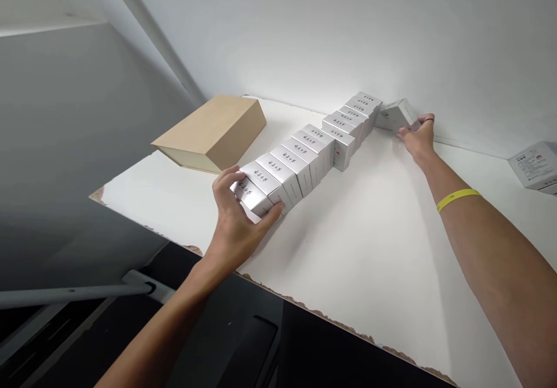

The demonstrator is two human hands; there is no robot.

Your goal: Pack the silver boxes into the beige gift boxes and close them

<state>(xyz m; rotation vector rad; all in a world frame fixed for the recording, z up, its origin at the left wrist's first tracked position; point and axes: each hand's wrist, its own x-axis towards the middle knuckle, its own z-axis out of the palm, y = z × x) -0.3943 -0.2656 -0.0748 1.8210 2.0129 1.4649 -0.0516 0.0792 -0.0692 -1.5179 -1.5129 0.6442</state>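
Note:
A row of several small white boxes (300, 150) with dark lettering on top runs across the white tabletop toward the back wall. One box (342, 141) juts out of line near the middle of the row. My left hand (235, 220) grips the nearest box (250, 195) at the row's front end, fingers on its far left side and thumb on its right. At the far end, my right hand (421, 138) holds a tilted white box (397, 115) by its right side. This box leans close to the last box of the row; whether they touch is unclear.
A brown cardboard box (217, 130) lies on the table left of the row. Another printed white box (535, 166) stands at the right edge of view. The table's front edge (304, 307) is chipped, with dark space below. A wall (304, 40) closes off the back.

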